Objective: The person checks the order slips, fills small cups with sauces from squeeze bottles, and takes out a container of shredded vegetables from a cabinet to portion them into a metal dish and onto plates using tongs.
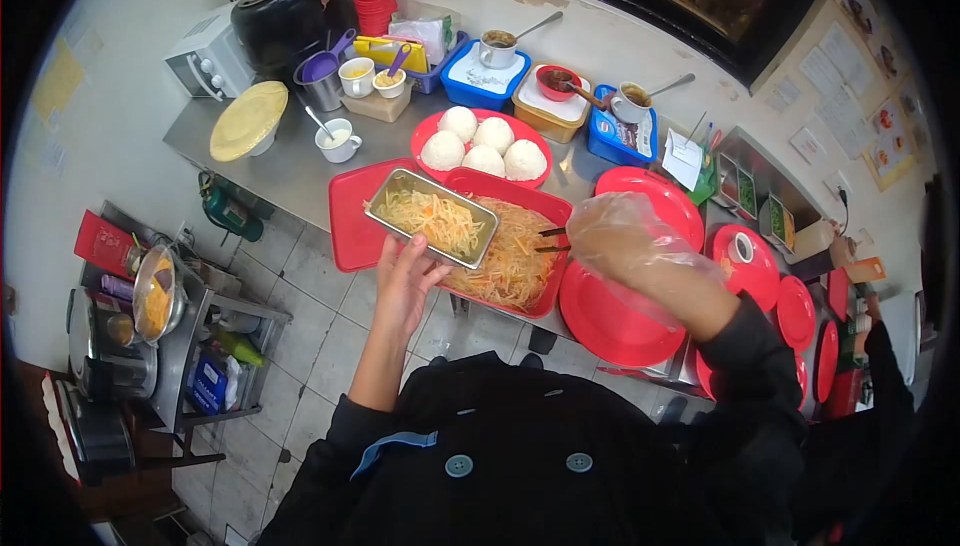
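My left hand grips a small rectangular metal pan by its near side, thumb against the wall. Shredded pale and orange vegetables lie in the pan, which hangs tilted over a red tray. Thin noodles with orange shreds fill that tray. Inside a clear plastic glove, my right hand is closed on black tongs, whose two dark tips reach into the noodles. The glove and hand hide the rest of the tongs.
Behind the tray, a red plate bears several rice mounds. Large red plates crowd the right side. Blue tubs and cups line the back. At far right, a co-worker's sleeve shows. A rack stands left.
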The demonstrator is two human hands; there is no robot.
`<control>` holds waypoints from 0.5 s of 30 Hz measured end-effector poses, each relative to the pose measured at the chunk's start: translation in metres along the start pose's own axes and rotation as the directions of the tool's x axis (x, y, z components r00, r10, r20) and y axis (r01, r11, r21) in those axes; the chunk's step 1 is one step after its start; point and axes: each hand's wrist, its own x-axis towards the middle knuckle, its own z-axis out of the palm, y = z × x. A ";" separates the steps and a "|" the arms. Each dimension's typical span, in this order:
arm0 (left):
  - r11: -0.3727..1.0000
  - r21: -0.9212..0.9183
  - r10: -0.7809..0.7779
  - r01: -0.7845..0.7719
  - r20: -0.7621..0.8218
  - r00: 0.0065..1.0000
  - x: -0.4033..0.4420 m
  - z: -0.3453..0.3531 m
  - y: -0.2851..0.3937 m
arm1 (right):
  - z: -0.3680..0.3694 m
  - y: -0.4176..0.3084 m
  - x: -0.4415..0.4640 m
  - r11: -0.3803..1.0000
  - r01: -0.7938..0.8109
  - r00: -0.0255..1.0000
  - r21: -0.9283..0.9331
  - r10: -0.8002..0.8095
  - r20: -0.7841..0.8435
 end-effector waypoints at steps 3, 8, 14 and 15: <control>1.000 0.005 -0.001 0.002 -0.012 1.000 -0.002 0.002 0.001 | 0.019 -0.011 0.028 0.981 -0.097 0.964 -0.165 0.135 0.230; 1.000 -0.003 -0.024 0.024 -0.007 1.000 -0.003 0.002 -0.002 | 0.071 -0.034 0.058 0.919 -0.304 0.888 -0.251 0.369 0.274; 1.000 -0.011 -0.021 0.021 -0.025 0.999 0.001 -0.003 -0.004 | 0.108 0.033 0.047 0.970 -0.242 0.969 0.021 0.241 0.054; 1.000 -0.012 -0.018 0.018 -0.023 1.000 0.002 -0.002 -0.004 | 0.111 0.041 0.043 0.993 -0.103 0.993 0.062 0.106 -0.052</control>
